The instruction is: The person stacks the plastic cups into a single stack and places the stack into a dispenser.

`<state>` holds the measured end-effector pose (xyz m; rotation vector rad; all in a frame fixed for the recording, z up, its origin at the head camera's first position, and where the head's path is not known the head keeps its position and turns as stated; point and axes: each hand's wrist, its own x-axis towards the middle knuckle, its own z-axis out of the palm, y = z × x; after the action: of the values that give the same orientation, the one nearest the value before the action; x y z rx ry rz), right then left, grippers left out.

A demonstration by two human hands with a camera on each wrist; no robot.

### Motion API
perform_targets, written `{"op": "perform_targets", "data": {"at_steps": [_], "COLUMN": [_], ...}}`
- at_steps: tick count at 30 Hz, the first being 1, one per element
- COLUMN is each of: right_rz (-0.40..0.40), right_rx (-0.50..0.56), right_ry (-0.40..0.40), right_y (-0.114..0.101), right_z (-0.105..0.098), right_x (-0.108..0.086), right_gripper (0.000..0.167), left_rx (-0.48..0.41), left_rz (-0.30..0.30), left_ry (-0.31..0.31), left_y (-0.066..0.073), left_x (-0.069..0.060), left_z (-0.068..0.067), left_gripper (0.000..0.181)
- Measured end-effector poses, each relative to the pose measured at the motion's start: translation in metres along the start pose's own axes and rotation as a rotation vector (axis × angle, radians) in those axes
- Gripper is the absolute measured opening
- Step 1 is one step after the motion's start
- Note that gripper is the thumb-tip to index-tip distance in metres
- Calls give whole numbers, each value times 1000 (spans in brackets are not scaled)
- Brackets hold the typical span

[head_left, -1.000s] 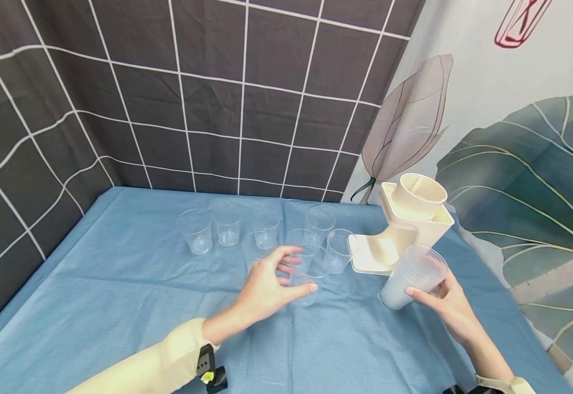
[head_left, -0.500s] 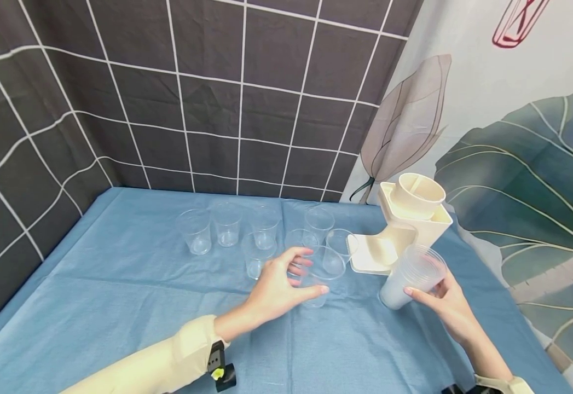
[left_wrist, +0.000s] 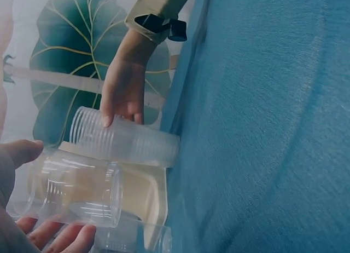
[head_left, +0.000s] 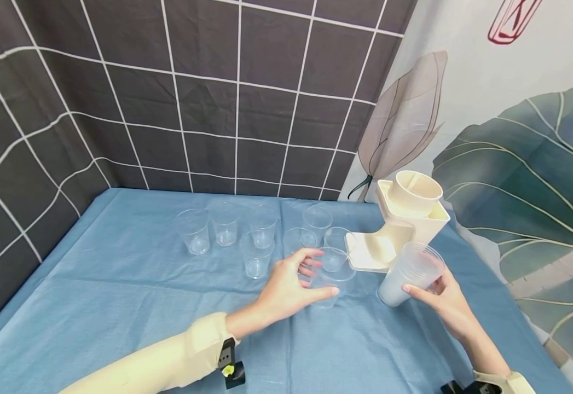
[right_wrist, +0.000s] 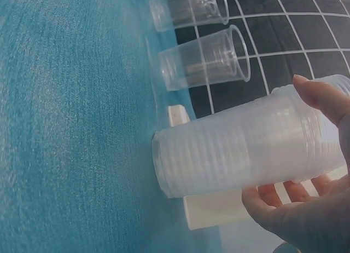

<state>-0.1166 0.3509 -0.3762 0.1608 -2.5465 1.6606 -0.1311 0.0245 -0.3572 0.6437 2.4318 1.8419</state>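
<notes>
- Clear cup: held between the left hand's thumb and curled fingers, left of the cup stack.
- Right hand: grips the cup stack, tilted, base toward the desk.
- Cream unit: stands behind the stack.
- Loose cups: upright on the desk.

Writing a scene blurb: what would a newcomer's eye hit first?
First, the cream stand at the blue cloth's right side. In front of it, the right hand grips a stack of cups. Left of the stack, the left hand holds one clear cup, with loose cups standing beyond.
</notes>
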Motion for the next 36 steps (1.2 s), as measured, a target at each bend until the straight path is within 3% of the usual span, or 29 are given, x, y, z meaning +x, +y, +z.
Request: {"op": "perform_targets", "data": {"at_steps": [18,36], "right_rz": [-12,7], "right_rx": [14,-53], "right_ry": [-2,-8], "right_y": [0,-2], "right_z": [1,0], "right_x": [1,-1], "right_gripper": [69,70], "left_rx": [-5,-34], "left_rz": [-8,17], "left_ry": [-21,-32], "left_y": [4,10], "left_x": [8,20], "left_z": [15,28], "left_gripper": [61,60]}}
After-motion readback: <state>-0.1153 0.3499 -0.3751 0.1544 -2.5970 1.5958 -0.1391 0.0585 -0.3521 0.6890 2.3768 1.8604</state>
